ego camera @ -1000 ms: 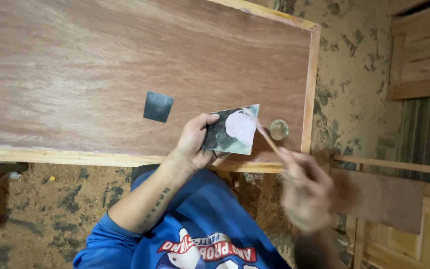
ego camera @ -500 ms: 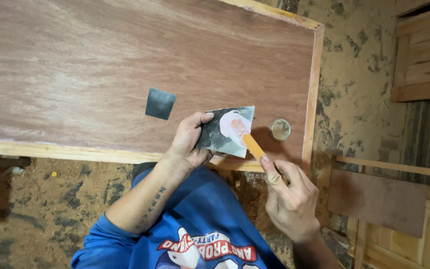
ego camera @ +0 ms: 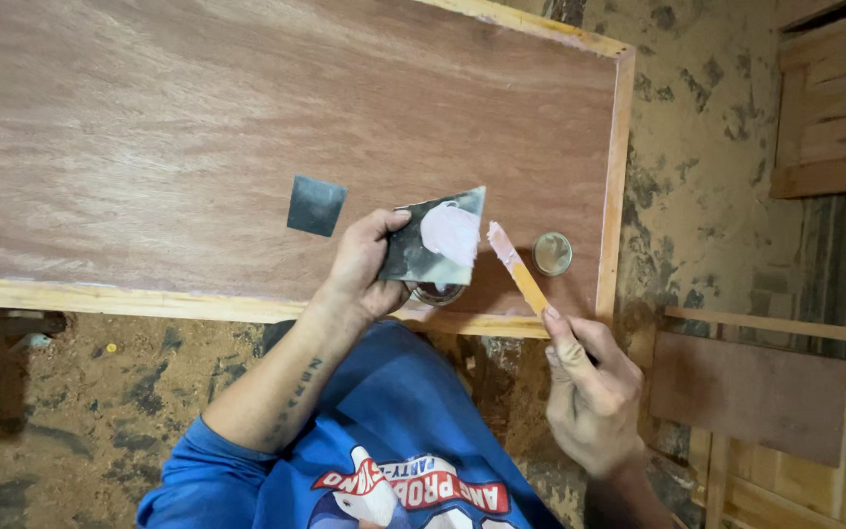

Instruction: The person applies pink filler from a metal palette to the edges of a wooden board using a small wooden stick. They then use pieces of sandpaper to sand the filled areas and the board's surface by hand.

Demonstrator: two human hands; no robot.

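With the left hand (ego camera: pixel 362 266) pinching the metal plate (ego camera: pixel 433 250) level at frame centre, the right hand (ego camera: pixel 589 387) — fingers pinching the wooden stick (ego camera: pixel 516 269) — should fold the pink putty (ego camera: pixel 449 233) evenly.

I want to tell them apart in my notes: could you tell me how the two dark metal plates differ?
The held plate is gripped in the left hand and tilted above the board, while the loose plate lies flat on the wooden board, untouched. The held plate carries a blob of pink putty; the loose plate looks bare. The held plate appears larger in the picture. Both are thin, dark grey and roughly four-sided.
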